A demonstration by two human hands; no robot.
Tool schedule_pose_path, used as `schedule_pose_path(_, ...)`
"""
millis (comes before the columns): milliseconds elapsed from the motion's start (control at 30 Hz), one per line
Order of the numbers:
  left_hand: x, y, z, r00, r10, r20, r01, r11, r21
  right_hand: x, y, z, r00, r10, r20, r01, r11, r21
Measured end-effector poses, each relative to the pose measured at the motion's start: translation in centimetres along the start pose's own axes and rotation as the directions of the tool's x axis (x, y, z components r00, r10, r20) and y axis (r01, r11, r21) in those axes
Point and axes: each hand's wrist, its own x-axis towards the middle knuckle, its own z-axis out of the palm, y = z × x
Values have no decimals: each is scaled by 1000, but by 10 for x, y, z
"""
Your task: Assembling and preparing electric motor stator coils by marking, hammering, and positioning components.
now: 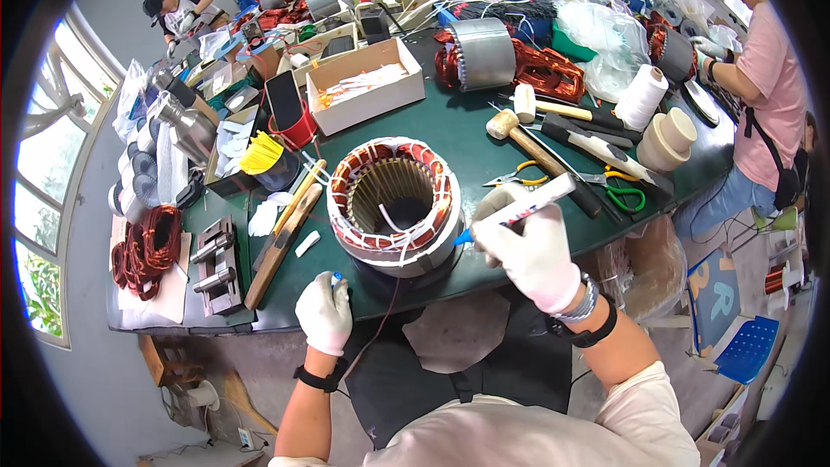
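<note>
My gloved right hand (534,255) grips a white marker pen (538,199). Its blue tip is at the outer right side of a motor stator (393,258); whether it touches I cannot tell. The stator stands upright near the table's front edge, a ring of copper windings (344,180) laced with white cord on top. Left of it and nearer me, my gloved left hand (323,316) is closed, with a small blue pen cap (337,277) showing between its fingers. A thin dark lead (391,303) hangs from the stator toward my left wrist.
On the green table (432,134) lie mallets (529,143), pliers (519,177) and green-handled scissors (624,195) at right. A white box (367,86), a wooden bar (281,246) and copper coils (149,251) lie left. Another wound stator (484,54) sits behind. Two co-workers (761,78) (183,13) stand at the far sides.
</note>
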Motion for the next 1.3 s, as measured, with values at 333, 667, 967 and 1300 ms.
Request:
schedule_pose_path(333, -2, 0, 5, 1000, -21, 23, 21, 1000, 16, 83, 13, -27, 983, -175, 51, 179, 979, -96)
schedule_pose_path(667, -1, 4, 6, 999, 29, -14, -28, 998, 53, 100, 17, -28, 954, -240, 179, 259, 961, -96)
schedule_pose_path(967, -3, 3, 3, 992, -80, 92, 79, 997, 11, 87, 23, -39, 942, -310, 130, 325, 939, -113)
schedule_pose_path(1300, -4, 20, -5, 986, -163, 34, 166, 977, -132, 7, 14, -53, 998, -25, 53, 15, 982, 186)
